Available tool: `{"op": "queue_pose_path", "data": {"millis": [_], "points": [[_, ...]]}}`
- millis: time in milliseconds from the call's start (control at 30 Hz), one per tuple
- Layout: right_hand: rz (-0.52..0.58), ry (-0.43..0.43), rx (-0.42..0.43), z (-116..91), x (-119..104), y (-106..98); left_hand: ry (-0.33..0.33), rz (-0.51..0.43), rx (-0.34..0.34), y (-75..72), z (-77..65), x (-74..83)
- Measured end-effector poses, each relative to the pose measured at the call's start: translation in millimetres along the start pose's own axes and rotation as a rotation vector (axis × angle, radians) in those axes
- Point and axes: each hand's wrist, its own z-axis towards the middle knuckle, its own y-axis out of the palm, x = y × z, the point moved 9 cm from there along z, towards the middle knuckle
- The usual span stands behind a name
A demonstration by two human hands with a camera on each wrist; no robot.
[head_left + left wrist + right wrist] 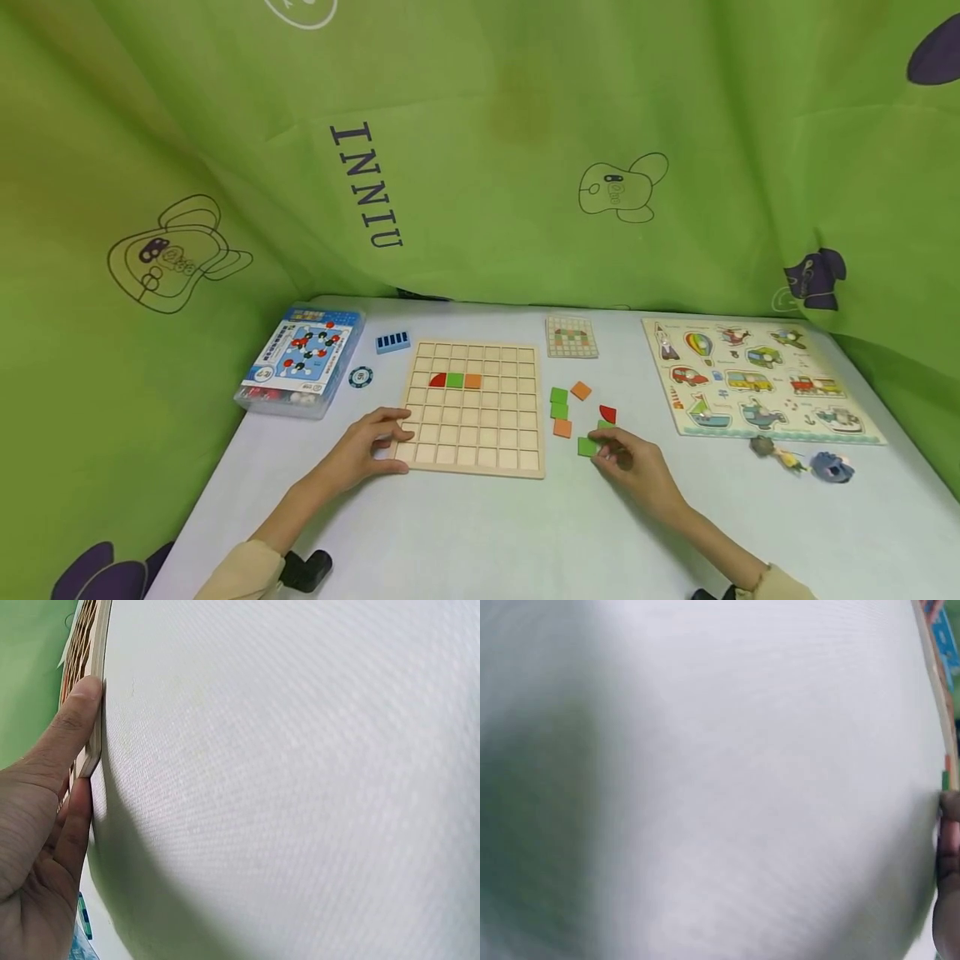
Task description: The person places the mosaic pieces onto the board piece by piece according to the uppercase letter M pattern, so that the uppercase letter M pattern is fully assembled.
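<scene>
My left hand (367,446) grips the near left corner of a wooden grid board (467,471), thumb along its front edge and fingers at its left side. In the left wrist view, the thumb (79,701) presses the board's edge. A red quarter-circle tile (438,381), a green tile (454,381) and an orange tile (472,382) sit side by side in one row of the grid. Right of the board, my right hand (636,468) pinches a green square tile (587,447) between thumb and index finger, close over the table. Another green tile (604,425) is partly hidden behind this hand.
Loose tiles lie nearby: two green (558,403), two orange (581,390) and a red quarter-circle (608,413). A small pattern card (572,337) is behind them. A vehicle puzzle board (765,379) and small figures (831,467) are at right; a boxed kit (300,358) and a round chip (361,377) at left.
</scene>
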Motion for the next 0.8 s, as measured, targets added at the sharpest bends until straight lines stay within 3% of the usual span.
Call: {"op": "queue_pose_path", "data": {"millis": [300,600,800], "points": [[-0.015,0.029,0.069,1.4,-2.1,-4.6,0.001,-0.01,-0.004,0.6,0.6,0.3],[0.099,0.251,0.052,16.2,6.0,-6.1,0.002,0.006,-0.001,-0.6,0.9,0.1],[0.157,0.319,0.053,37.6,10.0,1.4,-0.016,-0.015,-0.009,0.7,0.8,-1.3]]}}
